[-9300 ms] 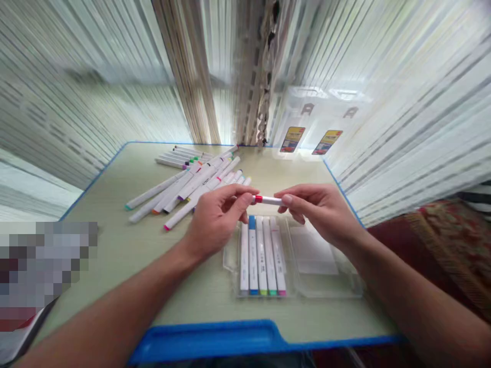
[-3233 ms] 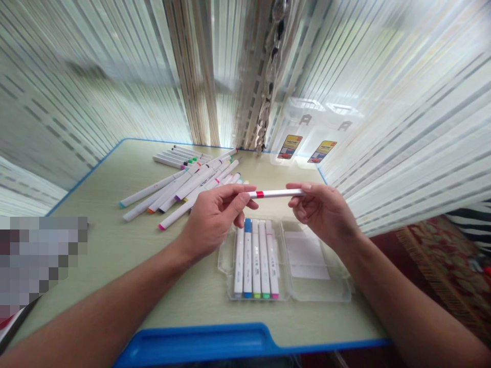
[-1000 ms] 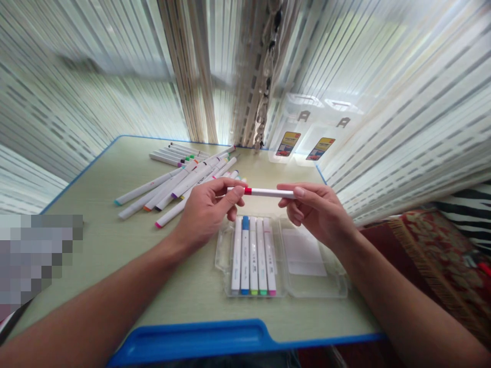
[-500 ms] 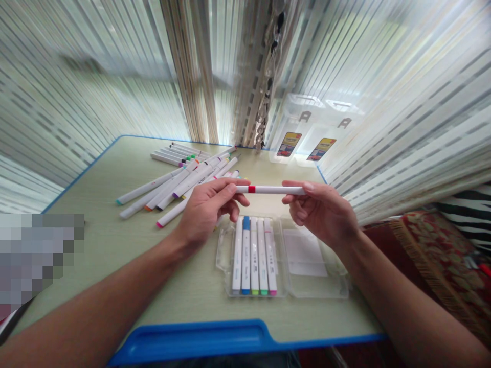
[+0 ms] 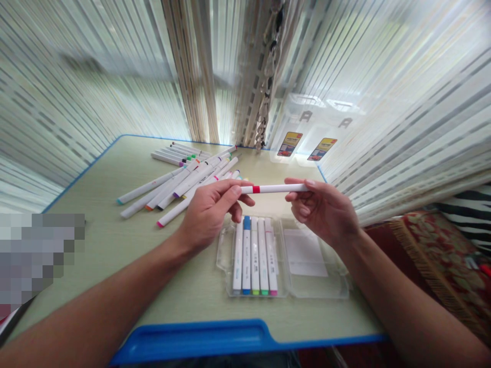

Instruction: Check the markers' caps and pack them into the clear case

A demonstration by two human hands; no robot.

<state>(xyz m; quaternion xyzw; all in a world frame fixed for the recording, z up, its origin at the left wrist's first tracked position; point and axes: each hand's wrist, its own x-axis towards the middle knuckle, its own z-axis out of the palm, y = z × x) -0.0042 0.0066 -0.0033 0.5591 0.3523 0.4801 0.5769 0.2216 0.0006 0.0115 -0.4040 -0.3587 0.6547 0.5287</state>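
Tabletop [image 5: 184,306] of pale green in the head view, edged in blue, with a blue molded trough [image 5: 199,340] along the near side. Behind and around, string curtains [image 5: 95,61], mostly whitish, with brown strands [image 5: 197,87] and a beaded strand [image 5: 263,115] near the middle. At the far right edge, two clear cases [image 5: 291,120] side by side with yellow-and-dark labels. Off to the right, a patterned, fringed rug [image 5: 433,245] and black-and-white striped cloth [image 5: 470,214]; at the left, a pixelated patch [image 5: 34,255], too coarse to tell.

Up in the air between both hands, just beyond an open clear case [image 5: 318,289]: a slim white marker [image 5: 278,189], nearly level, right end slightly higher, red band toward the left end. Left hand [image 5: 207,209] with thumb and forefinger clamped on that end; right hand [image 5: 326,207] pinching the other, remaining fingers curled. In the case, five white markers [image 5: 255,260] in a row, with gray, blue, lime, green and pink near ends. Back left, a crisscrossed pile of loose markers [image 5: 192,179].
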